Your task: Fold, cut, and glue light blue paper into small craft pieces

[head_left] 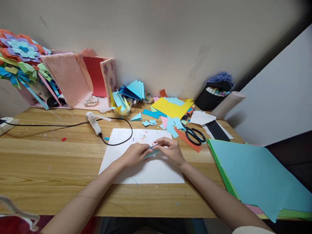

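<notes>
A small piece of light blue paper (151,152) is held between my two hands, above a white sheet (136,175) that lies on the wooden table. My left hand (136,153) is closed on its left end, the fingers partly covering it. My right hand (171,150) pinches the right end between thumb and fingers. Coloured specks and marks dot the upper part of the white sheet. The hands hide much of the blue piece, so its full shape cannot be made out.
Black-handled scissors (194,134) lie right of the sheet beside paper scraps and a yellow sheet (172,108). A white glue gun (94,123) with a black cord sits at the left. Large coloured sheets (251,172) overlap the right edge. A pink box (64,78) stands at the back.
</notes>
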### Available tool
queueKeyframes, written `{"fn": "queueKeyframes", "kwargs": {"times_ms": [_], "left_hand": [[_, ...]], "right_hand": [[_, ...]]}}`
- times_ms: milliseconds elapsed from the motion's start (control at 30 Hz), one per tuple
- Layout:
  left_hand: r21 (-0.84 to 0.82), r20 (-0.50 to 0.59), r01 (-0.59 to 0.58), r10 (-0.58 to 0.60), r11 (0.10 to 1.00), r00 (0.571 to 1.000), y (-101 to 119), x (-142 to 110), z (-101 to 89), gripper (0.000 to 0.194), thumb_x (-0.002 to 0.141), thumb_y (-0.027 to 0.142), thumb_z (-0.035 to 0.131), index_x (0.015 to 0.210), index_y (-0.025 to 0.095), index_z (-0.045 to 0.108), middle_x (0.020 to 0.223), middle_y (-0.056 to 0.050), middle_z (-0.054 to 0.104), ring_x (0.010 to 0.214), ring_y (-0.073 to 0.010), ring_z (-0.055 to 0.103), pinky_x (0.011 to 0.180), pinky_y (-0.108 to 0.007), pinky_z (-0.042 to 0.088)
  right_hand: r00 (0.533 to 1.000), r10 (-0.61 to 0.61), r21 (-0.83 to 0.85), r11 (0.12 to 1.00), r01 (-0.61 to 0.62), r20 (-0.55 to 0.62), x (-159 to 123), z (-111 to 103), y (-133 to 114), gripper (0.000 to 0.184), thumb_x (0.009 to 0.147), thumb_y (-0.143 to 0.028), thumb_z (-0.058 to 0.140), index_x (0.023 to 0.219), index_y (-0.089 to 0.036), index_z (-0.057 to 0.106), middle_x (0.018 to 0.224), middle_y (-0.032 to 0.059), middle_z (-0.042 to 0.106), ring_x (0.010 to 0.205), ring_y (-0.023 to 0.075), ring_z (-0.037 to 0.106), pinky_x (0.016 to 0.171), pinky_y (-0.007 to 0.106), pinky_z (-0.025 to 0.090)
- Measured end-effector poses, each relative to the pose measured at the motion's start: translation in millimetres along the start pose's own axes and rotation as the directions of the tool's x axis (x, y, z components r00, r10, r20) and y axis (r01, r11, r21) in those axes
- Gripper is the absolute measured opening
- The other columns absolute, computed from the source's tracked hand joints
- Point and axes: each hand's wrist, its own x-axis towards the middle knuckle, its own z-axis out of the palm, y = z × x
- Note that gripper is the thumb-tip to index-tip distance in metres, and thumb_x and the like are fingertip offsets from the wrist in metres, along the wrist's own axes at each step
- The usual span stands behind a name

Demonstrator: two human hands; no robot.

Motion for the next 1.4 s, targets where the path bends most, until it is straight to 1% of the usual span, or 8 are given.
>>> {"fn": "queueKeyframes", "kwargs": {"times_ms": [133, 367, 533, 700, 867, 1067, 1267, 1400], "left_hand": [[0.166, -0.082, 0.002, 0.012, 0.986, 0.997, -5, 1, 7.2, 0.027, 0.085, 0.033, 0.041, 0.068, 0.020, 0.057, 0.057, -0.001, 0.062, 0.053, -0.0141, 0.050, 0.052, -0.023, 0.024], [0.068, -0.252, 0.125, -0.104, 0.990, 0.962, -1, 1, 17.5, 0.028, 0.088, 0.030, 0.033, 0.065, 0.020, 0.046, 0.056, 0.000, 0.061, 0.052, -0.0138, 0.052, 0.053, -0.023, 0.028], [0.074, -0.210, 0.124, -0.106, 0.989, 0.972, -2, 3, 20.0, 0.029, 0.088, 0.031, 0.032, 0.066, 0.019, 0.047, 0.057, 0.000, 0.062, 0.054, -0.0136, 0.053, 0.054, -0.023, 0.030], [-0.069, -0.112, 0.128, -0.135, 0.989, 0.984, -2, 5, 16.9, 0.040, 0.090, 0.040, 0.025, 0.070, 0.018, 0.052, 0.054, 0.001, 0.061, 0.051, -0.0125, 0.053, 0.055, -0.023, 0.034], [0.022, -0.186, 0.114, -0.108, 0.993, 0.977, -2, 3, 19.3, 0.039, 0.090, 0.036, 0.025, 0.068, 0.019, 0.050, 0.056, 0.001, 0.061, 0.056, -0.0129, 0.054, 0.057, -0.023, 0.033], [0.127, -0.194, 0.111, -0.085, 0.986, 0.977, -6, 6, 20.2, 0.031, 0.089, 0.031, 0.030, 0.064, 0.019, 0.044, 0.054, 0.002, 0.059, 0.053, -0.0127, 0.050, 0.054, -0.022, 0.030], [-0.071, -0.157, 0.118, -0.128, 0.990, 0.979, -7, 9, 18.1, 0.034, 0.088, 0.035, 0.031, 0.062, 0.018, 0.047, 0.047, 0.002, 0.057, 0.049, -0.0121, 0.050, 0.054, -0.022, 0.033], [-0.152, -0.152, 0.154, -0.177, 0.976, 0.972, -7, 7, 16.7, 0.034, 0.086, 0.038, 0.035, 0.062, 0.018, 0.049, 0.044, 0.003, 0.055, 0.045, -0.0119, 0.050, 0.051, -0.022, 0.034]], "right_hand": [[0.999, 0.035, 0.051, 0.998, -0.034, -0.015, 1, 2, -1, 0.017, 0.069, -0.031, 0.066, 0.082, -0.019, 0.065, 0.071, 0.0019, 0.063, 0.064, 0.0134, 0.058, 0.059, 0.026, 0.047], [0.968, 0.199, 0.182, 0.957, -0.226, 0.153, 0, 12, -2, 0.021, 0.072, -0.036, 0.064, 0.077, -0.017, 0.056, 0.067, 0.0001, 0.058, 0.063, 0.0123, 0.056, 0.053, 0.023, 0.047], [0.961, 0.248, 0.168, 0.949, -0.266, 0.120, -1, 15, 0, 0.026, 0.071, -0.038, 0.064, 0.067, -0.016, 0.052, 0.057, -0.0020, 0.057, 0.049, 0.0080, 0.050, 0.047, 0.020, 0.041], [0.928, 0.350, 0.249, 0.894, -0.372, 0.130, -1, 16, 0, 0.031, 0.072, -0.045, 0.061, 0.068, -0.016, 0.049, 0.054, -0.0026, 0.056, 0.042, 0.0069, 0.048, 0.039, 0.018, 0.040], [0.928, 0.283, 0.184, 0.926, -0.330, 0.240, -2, 14, -7, 0.026, 0.074, -0.041, 0.060, 0.076, -0.017, 0.049, 0.055, -0.0031, 0.058, 0.044, 0.0085, 0.053, 0.042, 0.019, 0.043], [0.928, 0.288, 0.185, 0.924, -0.334, 0.236, 0, 11, -1, 0.026, 0.074, -0.041, 0.060, 0.073, -0.016, 0.051, 0.053, -0.0008, 0.061, 0.044, 0.0095, 0.055, 0.045, 0.021, 0.044], [0.932, 0.262, 0.243, 0.915, -0.323, 0.251, 5, 6, 4, 0.036, 0.081, -0.047, 0.047, 0.064, -0.016, 0.049, 0.051, 0.0012, 0.062, 0.042, 0.0106, 0.055, 0.043, 0.021, 0.043], [0.953, 0.220, 0.157, 0.954, -0.255, 0.210, 5, 2, 3, 0.028, 0.078, -0.041, 0.055, 0.068, -0.015, 0.058, 0.060, 0.0019, 0.063, 0.051, 0.0106, 0.056, 0.052, 0.023, 0.045]]}}
